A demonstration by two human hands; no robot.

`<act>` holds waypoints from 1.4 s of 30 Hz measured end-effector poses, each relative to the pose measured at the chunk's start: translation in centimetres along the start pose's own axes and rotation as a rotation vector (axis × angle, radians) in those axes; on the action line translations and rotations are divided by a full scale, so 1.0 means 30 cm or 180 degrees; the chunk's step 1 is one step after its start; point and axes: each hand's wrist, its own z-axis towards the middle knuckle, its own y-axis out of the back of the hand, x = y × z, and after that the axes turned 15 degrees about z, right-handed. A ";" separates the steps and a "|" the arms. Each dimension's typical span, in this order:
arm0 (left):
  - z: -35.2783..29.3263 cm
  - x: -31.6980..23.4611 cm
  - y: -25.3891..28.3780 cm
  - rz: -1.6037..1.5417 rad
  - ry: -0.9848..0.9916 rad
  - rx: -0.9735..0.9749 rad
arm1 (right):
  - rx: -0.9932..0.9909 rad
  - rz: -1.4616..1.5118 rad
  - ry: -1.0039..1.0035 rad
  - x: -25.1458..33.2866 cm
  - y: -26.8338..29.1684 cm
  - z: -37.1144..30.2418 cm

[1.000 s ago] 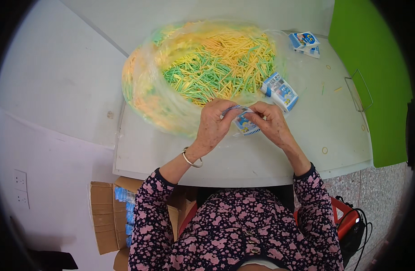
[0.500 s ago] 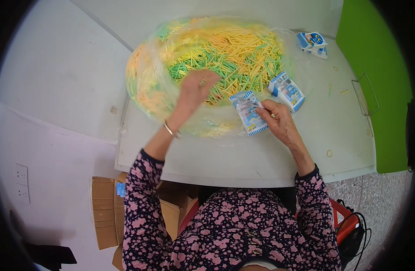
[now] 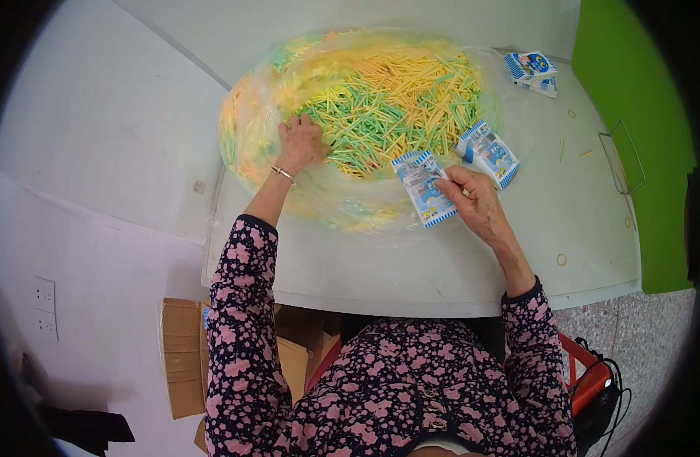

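A large clear plastic bag (image 3: 262, 164) lies spread on the table, full of thin candy-like sticks (image 3: 411, 99) in yellow, green and orange. At the left side of the heap, my left hand (image 3: 302, 145) reaches down among the sticks with fingers bent and somewhat apart. Its fingertips are partly hidden, and nothing shows held in it. Over the bag's near right edge, my right hand (image 3: 478, 202) pinches a small blue-and-white packet (image 3: 424, 188) between thumb and fingers. Just beyond that hand another blue-and-white packet (image 3: 490, 154) lies against the bag.
More blue-and-white packets (image 3: 531, 67) are stacked at the far right of the white table (image 3: 411, 274). Rubber bands (image 3: 561, 260) and loose sticks lie toward its right side. A green panel (image 3: 632, 152) with a wire handle borders the right. Cardboard boxes (image 3: 184, 354) stand below at left.
My left hand has moved left and down into the sticks, from a closed pose above them to loosely spread fingers. My right hand keeps the packet in nearly the same place.
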 end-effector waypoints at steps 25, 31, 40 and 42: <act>0.022 -0.044 0.114 -0.2547 0.0804 -0.0252 | 0.0266 0.1001 -0.0650 -0.023 -0.015 0.023; 0.024 -0.093 0.207 -0.5317 0.1113 0.0373 | 0.0312 0.0931 -0.0778 -0.035 0.010 0.033; 0.034 -0.100 0.141 -0.4536 0.0807 0.0156 | 0.0283 0.1107 -0.0612 -0.044 0.018 0.042; 0.033 -0.125 0.184 -0.4878 0.1155 0.0149 | 0.0378 0.0888 -0.0738 -0.055 0.035 0.041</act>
